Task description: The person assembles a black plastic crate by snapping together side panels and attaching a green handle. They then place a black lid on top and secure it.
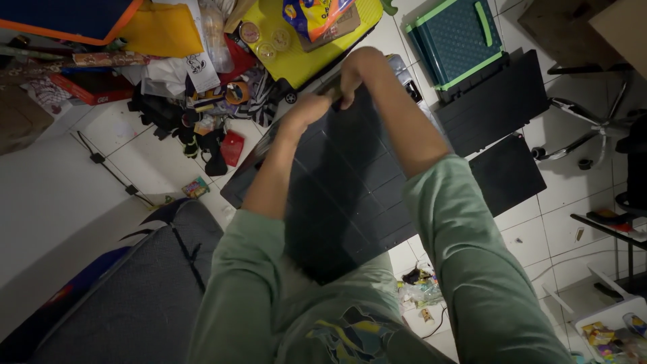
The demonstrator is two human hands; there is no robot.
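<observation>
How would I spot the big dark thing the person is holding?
Start at the white tiled floor, then the two green sleeves reaching forward. Both hands, left hand and right hand, grip the top edge of a large black panel scored into squares; the other black panels lie flat.

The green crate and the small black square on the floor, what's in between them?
In the head view, a bigger black panel lies flat on the white tiles between the green crate and the small black square.

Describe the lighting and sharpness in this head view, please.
Head view: uneven light, bright on the white floor tiles, dim at the corners; the dark gridded panel loses detail in shadow; both hands, left and right, look slightly soft; the wide lens bends the edges.
</observation>
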